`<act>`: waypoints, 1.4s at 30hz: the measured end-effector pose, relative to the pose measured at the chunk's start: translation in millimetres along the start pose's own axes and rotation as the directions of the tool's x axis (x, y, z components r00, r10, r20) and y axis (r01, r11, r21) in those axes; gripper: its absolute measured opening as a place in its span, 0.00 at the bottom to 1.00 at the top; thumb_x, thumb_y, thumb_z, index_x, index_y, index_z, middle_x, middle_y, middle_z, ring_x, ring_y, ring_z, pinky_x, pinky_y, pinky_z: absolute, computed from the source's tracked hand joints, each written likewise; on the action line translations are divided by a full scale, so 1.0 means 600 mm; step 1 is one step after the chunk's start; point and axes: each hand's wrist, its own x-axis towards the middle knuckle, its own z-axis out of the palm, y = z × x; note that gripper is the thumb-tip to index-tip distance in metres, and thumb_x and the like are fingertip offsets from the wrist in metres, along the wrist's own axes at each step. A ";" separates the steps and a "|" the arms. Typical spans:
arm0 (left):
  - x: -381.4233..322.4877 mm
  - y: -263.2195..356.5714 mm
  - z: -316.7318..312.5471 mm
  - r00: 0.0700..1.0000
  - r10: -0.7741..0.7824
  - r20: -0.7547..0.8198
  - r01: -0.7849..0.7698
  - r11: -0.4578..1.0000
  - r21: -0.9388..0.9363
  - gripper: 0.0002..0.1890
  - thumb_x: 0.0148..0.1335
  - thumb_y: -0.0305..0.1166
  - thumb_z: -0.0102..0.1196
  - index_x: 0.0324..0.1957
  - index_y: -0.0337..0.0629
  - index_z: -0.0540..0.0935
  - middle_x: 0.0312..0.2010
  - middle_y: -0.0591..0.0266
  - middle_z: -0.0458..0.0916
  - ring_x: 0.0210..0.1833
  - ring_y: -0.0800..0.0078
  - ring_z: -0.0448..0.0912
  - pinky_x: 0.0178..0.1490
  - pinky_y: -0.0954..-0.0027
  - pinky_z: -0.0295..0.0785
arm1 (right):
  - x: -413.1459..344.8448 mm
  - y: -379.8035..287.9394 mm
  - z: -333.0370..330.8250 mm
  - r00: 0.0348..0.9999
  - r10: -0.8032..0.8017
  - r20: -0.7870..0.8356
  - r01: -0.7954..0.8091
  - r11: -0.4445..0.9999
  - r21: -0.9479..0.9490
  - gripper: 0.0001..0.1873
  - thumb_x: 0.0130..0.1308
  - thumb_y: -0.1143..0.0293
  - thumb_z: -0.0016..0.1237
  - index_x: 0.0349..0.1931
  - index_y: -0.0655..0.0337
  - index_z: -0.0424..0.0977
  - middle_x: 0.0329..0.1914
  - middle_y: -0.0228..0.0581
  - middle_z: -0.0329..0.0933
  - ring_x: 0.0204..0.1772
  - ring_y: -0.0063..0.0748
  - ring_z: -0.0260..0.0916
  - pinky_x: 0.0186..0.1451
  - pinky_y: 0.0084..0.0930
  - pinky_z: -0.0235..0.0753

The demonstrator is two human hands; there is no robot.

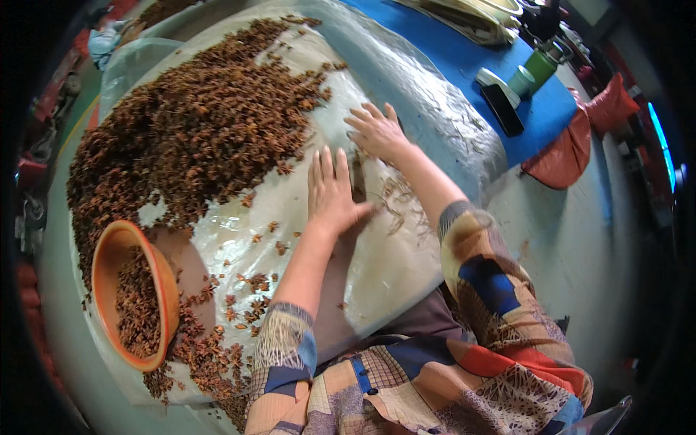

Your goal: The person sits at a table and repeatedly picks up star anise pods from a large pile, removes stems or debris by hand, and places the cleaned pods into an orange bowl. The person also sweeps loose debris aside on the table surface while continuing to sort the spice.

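Note:
A large heap of dried star anise (217, 114) covers the far left of a table under a plastic sheet (391, 261). My left hand (330, 198) is over the middle of the sheet, fingers stretched away from me and thumb out to the right, with nothing in it. Farther off and to the right, my right hand (378, 133) has its fingers spread and also holds nothing. Thin stems (399, 201) lie on the sheet between my forearms. An orange bowl (168, 293), tilted and partly filled with star anise, stands at the near left, with loose pieces around it.
A blue surface (544, 119) at the right bears a black phone (501, 110), a pale green cup (521, 81), a green bottle (542, 68) and a folded sack (462, 22). Red sacks (565, 157) lie beyond its edge. Another person (103, 46) is at the far left.

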 end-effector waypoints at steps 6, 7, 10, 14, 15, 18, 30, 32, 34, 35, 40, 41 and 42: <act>0.036 0.092 0.066 0.964 0.002 0.264 0.024 0.995 -0.095 0.74 0.42 0.76 0.60 0.76 0.30 0.40 0.78 0.38 0.36 0.81 0.45 0.30 0.80 0.49 0.26 | -0.143 0.062 -0.042 0.985 -0.172 -0.031 0.169 0.897 0.408 0.18 0.64 0.60 0.54 0.49 0.62 0.76 0.56 0.47 0.74 0.61 0.50 0.69 0.62 0.43 0.68; 0.014 0.121 0.085 0.948 0.064 0.312 -0.033 0.994 -0.106 0.73 0.45 0.77 0.57 0.75 0.27 0.41 0.78 0.37 0.37 0.81 0.44 0.31 0.80 0.49 0.27 | -0.193 0.063 -0.057 0.990 -0.141 -0.014 0.136 0.917 0.376 0.19 0.62 0.61 0.55 0.48 0.63 0.75 0.51 0.48 0.75 0.58 0.51 0.69 0.61 0.43 0.69; -0.061 0.231 0.145 0.876 0.280 0.393 -0.211 0.955 -0.210 0.70 0.50 0.76 0.54 0.75 0.25 0.40 0.77 0.33 0.37 0.80 0.41 0.31 0.80 0.48 0.27 | -0.349 0.063 -0.111 1.000 0.006 0.030 -0.013 0.966 0.258 0.15 0.54 0.69 0.56 0.42 0.63 0.75 0.42 0.49 0.74 0.53 0.53 0.70 0.58 0.43 0.71; -0.128 0.314 0.156 0.746 0.616 0.252 -0.159 0.533 -0.831 0.59 0.57 0.62 0.61 0.76 0.31 0.45 0.77 0.34 0.42 0.80 0.44 0.41 0.80 0.52 0.40 | -0.514 0.082 -0.221 0.974 0.183 0.136 -0.212 0.947 0.242 0.12 0.52 0.68 0.57 0.35 0.66 0.75 0.37 0.49 0.76 0.44 0.58 0.72 0.49 0.46 0.71; -0.130 0.310 0.142 0.775 0.597 0.206 -0.185 0.527 -0.830 0.53 0.58 0.56 0.64 0.74 0.35 0.53 0.75 0.36 0.51 0.79 0.44 0.48 0.79 0.53 0.46 | -0.541 0.084 -0.244 0.972 0.197 0.125 -0.214 0.966 0.143 0.11 0.53 0.68 0.56 0.34 0.65 0.75 0.38 0.49 0.77 0.45 0.58 0.72 0.51 0.45 0.71; -0.118 0.233 0.062 0.918 0.352 0.182 -0.250 0.871 -0.422 0.44 0.57 0.54 0.65 0.70 0.40 0.64 0.71 0.40 0.60 0.76 0.45 0.56 0.78 0.48 0.48 | -0.565 0.071 -0.283 0.985 0.170 -0.026 -0.168 0.984 0.060 0.13 0.53 0.69 0.58 0.38 0.64 0.78 0.45 0.47 0.80 0.51 0.53 0.74 0.57 0.43 0.71; -0.358 -0.132 -0.169 0.688 -0.725 -0.027 0.693 0.644 0.324 0.43 0.67 0.64 0.44 0.75 0.46 0.56 0.78 0.49 0.47 0.80 0.48 0.44 0.78 0.36 0.33 | -0.190 -0.163 -0.079 0.992 -0.081 -0.097 0.121 0.826 0.551 0.21 0.63 0.63 0.59 0.56 0.58 0.75 0.62 0.48 0.75 0.67 0.52 0.68 0.69 0.42 0.67; -0.423 -0.148 -0.206 0.577 -0.815 -0.054 0.782 0.533 0.324 0.47 0.66 0.65 0.46 0.76 0.43 0.54 0.77 0.47 0.48 0.80 0.48 0.44 0.78 0.34 0.33 | -0.139 -0.155 -0.048 0.991 -0.028 -0.130 0.101 0.800 0.592 0.21 0.64 0.62 0.58 0.56 0.58 0.75 0.62 0.48 0.75 0.66 0.53 0.70 0.68 0.42 0.68; -0.467 -0.149 -0.226 0.491 -0.869 -0.070 0.822 0.435 0.367 0.44 0.67 0.62 0.46 0.76 0.43 0.56 0.79 0.49 0.46 0.81 0.52 0.41 0.78 0.36 0.31 | -0.093 -0.129 -0.017 0.994 0.048 -0.103 0.020 0.819 0.573 0.21 0.65 0.60 0.56 0.56 0.58 0.74 0.61 0.49 0.76 0.64 0.54 0.71 0.67 0.43 0.69; -0.475 -0.146 -0.227 0.525 -0.836 -0.159 0.793 0.412 0.449 0.40 0.66 0.56 0.52 0.71 0.39 0.64 0.75 0.46 0.56 0.78 0.52 0.51 0.76 0.34 0.39 | -0.068 -0.115 -0.002 0.992 0.084 -0.092 -0.019 0.832 0.555 0.21 0.66 0.60 0.55 0.57 0.58 0.74 0.61 0.49 0.76 0.63 0.55 0.71 0.66 0.43 0.69; -0.303 -0.196 -0.151 0.833 -0.228 -0.505 0.301 0.951 0.068 0.21 0.63 0.36 0.58 0.52 0.29 0.73 0.51 0.44 0.75 0.59 0.46 0.71 0.65 0.50 0.65 | 0.064 -0.103 0.057 0.942 0.335 0.018 -0.282 0.761 0.584 0.21 0.72 0.54 0.45 0.57 0.56 0.74 0.57 0.50 0.77 0.61 0.55 0.72 0.65 0.43 0.70; -0.249 -0.216 -0.131 0.829 -0.250 -0.500 0.314 0.948 0.047 0.22 0.63 0.36 0.57 0.52 0.28 0.72 0.49 0.42 0.75 0.57 0.44 0.71 0.63 0.49 0.65 | 0.084 -0.117 0.065 0.921 0.390 0.028 -0.333 0.745 0.577 0.21 0.73 0.53 0.43 0.57 0.56 0.74 0.56 0.50 0.78 0.60 0.55 0.72 0.64 0.43 0.70; -0.199 -0.240 -0.116 0.814 -0.322 -0.484 0.333 0.941 -0.065 0.23 0.65 0.38 0.56 0.52 0.26 0.73 0.48 0.40 0.77 0.55 0.44 0.72 0.62 0.49 0.65 | 0.099 -0.137 0.074 0.912 0.407 -0.046 -0.339 0.814 0.471 0.21 0.74 0.52 0.41 0.56 0.56 0.75 0.52 0.50 0.79 0.59 0.54 0.72 0.62 0.44 0.70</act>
